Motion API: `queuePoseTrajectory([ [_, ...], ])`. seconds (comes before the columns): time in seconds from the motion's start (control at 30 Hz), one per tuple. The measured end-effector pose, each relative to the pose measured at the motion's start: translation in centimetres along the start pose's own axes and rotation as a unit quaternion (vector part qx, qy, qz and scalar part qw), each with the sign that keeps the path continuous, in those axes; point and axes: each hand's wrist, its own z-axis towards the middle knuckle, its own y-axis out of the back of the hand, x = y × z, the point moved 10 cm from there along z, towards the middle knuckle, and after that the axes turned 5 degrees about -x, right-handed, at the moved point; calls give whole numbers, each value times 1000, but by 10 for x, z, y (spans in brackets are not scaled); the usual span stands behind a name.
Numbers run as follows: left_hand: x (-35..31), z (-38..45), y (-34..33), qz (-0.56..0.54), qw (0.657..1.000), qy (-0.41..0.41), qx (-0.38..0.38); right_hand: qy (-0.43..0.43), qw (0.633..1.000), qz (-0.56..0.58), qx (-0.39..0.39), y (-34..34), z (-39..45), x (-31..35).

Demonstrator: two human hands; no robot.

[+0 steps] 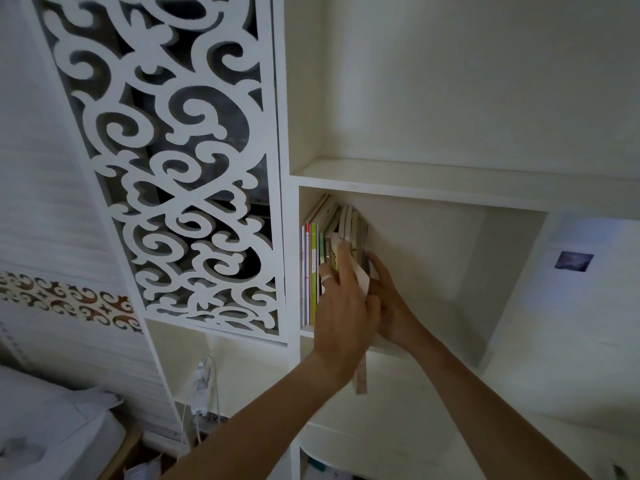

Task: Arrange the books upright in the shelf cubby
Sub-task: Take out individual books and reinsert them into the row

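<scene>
Several thin books stand upright against the left wall of a white shelf cubby. My left hand, with a ring on one finger, lies over the spines of the right-most books with its fingers stretched up along them. My right hand is just right of the row, palm against the last book's side, fingers reaching into the cubby. A pale paper strip hangs down from the books below my left hand.
The right part of the cubby holds nothing. An open shelf lies above. A white carved lattice panel stands to the left. Below hang a charger and cables; a rounded white ledge sticks out underneath.
</scene>
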Motion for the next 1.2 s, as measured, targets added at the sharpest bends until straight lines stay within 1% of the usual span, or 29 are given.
queuePoseTrajectory([
  [0.03, -1, 3, 0, -13, 1000, 5, 5, -10, 999, -21, 30, -7, -3, -2],
  [0.07, -2, 7, -1, -22, 1000, 10, 10, -22, 997, -64, 32, -4, -4, -13],
  [0.1, -2, 11, -2, -31, 999, 16, 15, -43, 996, -75, 31, 0, -5, -22],
  [0.13, -2, 16, -3, -38, 999, 19, 16, -34, 994, -94, 40, 1, -10, -19],
  [0.17, -1, 21, -4, -44, 999, 22, 15, -2, 992, -119, 31, 2, -10, -18],
  [0.23, 0, 32, -7, -51, 998, 25, 14, 18, 992, -124, 19, 0, -17, -1],
  [0.27, 0, 37, -8, -49, 998, 24, 12, -15, 994, -107, 25, -2, -20, -3],
  [0.3, 2, 42, -10, -48, 998, 25, 11, -28, 995, -83, 48, -8, -21, -8],
  [0.37, 6, 51, -12, -49, 998, 36, 7, -35, 987, -110, 116, -23, -31, -15],
  [0.4, 9, 53, -14, -47, 998, 41, 6, -65, 982, -117, 137, -28, -36, -20],
  [0.43, 10, 54, -14, -46, 998, 38, 1, -76, 981, -124, 129, -30, -33, -22],
  [0.5, 7, 52, -11, -72, 997, 6, -19, -73, 984, -153, 55, -23, -20, -15],
  [0.57, 6, 46, -4, -150, 987, -30, -39, -47, 978, -204, 5, -18, -11, 0],
  [0.6, 13, 43, -3, -196, 979, -30, -49, -42, 976, -214, -11, -16, -8, 5],
  [0.63, 25, 42, -3, -231, 971, -8, -61, -39, 977, -209, -19, -15, -7, 7],
  [0.67, 43, 41, -6, -252, 965, 30, -70, -37, 979, -197, -22, -16, -8, 9],
  [0.7, 62, 40, -13, -255, 962, 73, -66, -38, 981, -190, -26, -17, -9, 10],
  [0.77, 92, 37, -33, -224, 965, 132, -12, -45, 982, -176, -44, -15, -15, 8],
  [0.83, 107, 30, -48, -179, 972, 143, 48, -25, 979, -182, -88, -7, -21, 12],
  [0.87, 110, 27, -49, -172, 973, 144, 60, -12, 977, -180, -109, -2, -24, 15],
  [0.93, 109, 22, -45, -195, 967, 152, 62, 17, 977, -159, -141, 8, -33, 27],
  [1.0, 106, 18, -48, -247, 952, 165, 77, 33, 980, -121, -151, 16, -39, 35],
  [1.1, 103, 13, -56, -363, 905, 195, 106, 42, 987, -82, -133, 20, -40, 46],
  [1.13, 106, 12, -52, -392, 893, 200, 98, 35, 988, -78, -127, 21, -38, 46],
  [1.2, 113, 11, -35, -422, 881, 202, 70, 8, 989, -72, -131, 29, -35, 40],
])
